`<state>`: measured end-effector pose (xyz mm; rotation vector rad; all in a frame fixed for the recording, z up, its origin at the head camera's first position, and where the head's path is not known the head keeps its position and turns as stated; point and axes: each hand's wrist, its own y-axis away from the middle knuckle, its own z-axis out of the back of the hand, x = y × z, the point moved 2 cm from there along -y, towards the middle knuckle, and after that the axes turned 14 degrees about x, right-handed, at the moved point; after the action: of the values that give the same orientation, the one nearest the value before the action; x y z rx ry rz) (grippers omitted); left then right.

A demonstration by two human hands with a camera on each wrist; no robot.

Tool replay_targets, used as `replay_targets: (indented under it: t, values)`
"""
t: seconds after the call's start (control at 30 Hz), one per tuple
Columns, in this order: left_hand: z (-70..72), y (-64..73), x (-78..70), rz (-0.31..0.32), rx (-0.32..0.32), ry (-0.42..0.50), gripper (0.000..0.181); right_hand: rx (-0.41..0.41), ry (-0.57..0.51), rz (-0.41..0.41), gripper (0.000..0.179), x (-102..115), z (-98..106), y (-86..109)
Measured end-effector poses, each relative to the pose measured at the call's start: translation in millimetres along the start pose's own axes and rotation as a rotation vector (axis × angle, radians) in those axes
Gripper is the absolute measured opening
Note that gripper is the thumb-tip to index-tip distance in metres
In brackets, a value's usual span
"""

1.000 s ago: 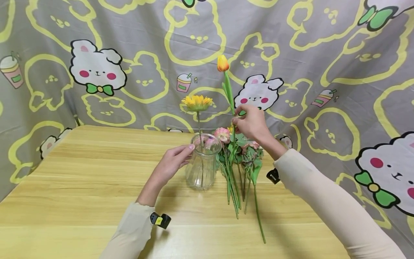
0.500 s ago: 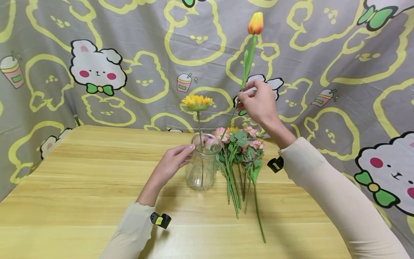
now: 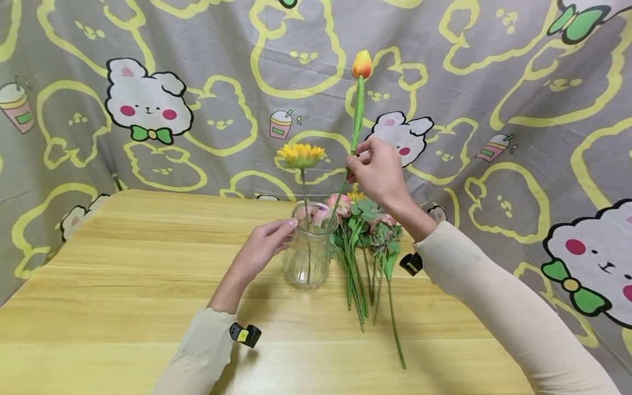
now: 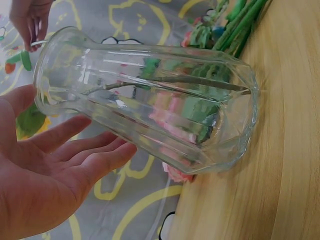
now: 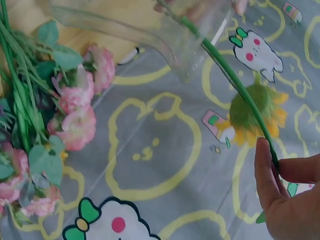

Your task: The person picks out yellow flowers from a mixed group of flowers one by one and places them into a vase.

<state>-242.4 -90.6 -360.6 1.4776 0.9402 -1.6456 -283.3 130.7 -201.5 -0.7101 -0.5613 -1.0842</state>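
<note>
In the head view a clear glass vase (image 3: 307,258) stands upright on the table, with a yellow sunflower (image 3: 301,156) upright in it. My left hand (image 3: 260,248) is at the vase's left side, thumb right at the rim; in the left wrist view its extended fingers (image 4: 107,160) lie along the glass below the neck. My right hand (image 3: 379,171) pinches the green stem of an orange-and-yellow tulip (image 3: 362,65) between thumb and fingertips. The tulip's bloom points up and its stem slants down left, the lower end overlapping the vase mouth. In the right wrist view the stem crosses before the sunflower.
Right of the vase lies a loose bunch of pink flowers (image 3: 380,219) with green leaves, several stems pointing toward the front. One longer green stem (image 3: 395,329) reaches nearest the front. A patterned grey curtain (image 3: 217,49) hangs behind the wooden table (image 3: 148,263).
My right hand raised the tulip up and right out of the bunch, then came down and left, bringing the stem's lower end to the vase mouth. My left hand and the vase stayed put.
</note>
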Motion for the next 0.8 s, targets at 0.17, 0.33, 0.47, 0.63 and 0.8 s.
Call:
replay_targets:
  t: [0.17,0.33,0.47,0.63,0.8]
  values:
    - [0.2,-0.2,0.4,0.007,-0.014,-0.001,0.060,0.059,-0.022,-0.029,0.020,-5.0,-14.9,2.1]
    - [0.2,-1.1,0.5,0.002,-0.009,0.001,0.063,0.095,-0.002,-0.050,0.018,-9.0,-27.0,5.2]
    - [0.4,-1.3,0.3,0.005,-0.013,-0.001,0.063,0.123,0.011,-0.053,0.019,-10.9,-35.1,7.4]
    - [0.9,-1.6,1.0,0.005,-0.014,0.003,0.063,0.152,0.001,-0.050,0.020,-12.8,-44.2,8.2]
    - [1.1,-2.0,1.0,-0.007,-0.006,0.009,0.063,0.154,-0.005,-0.055,0.020,-15.4,-52.6,10.3]
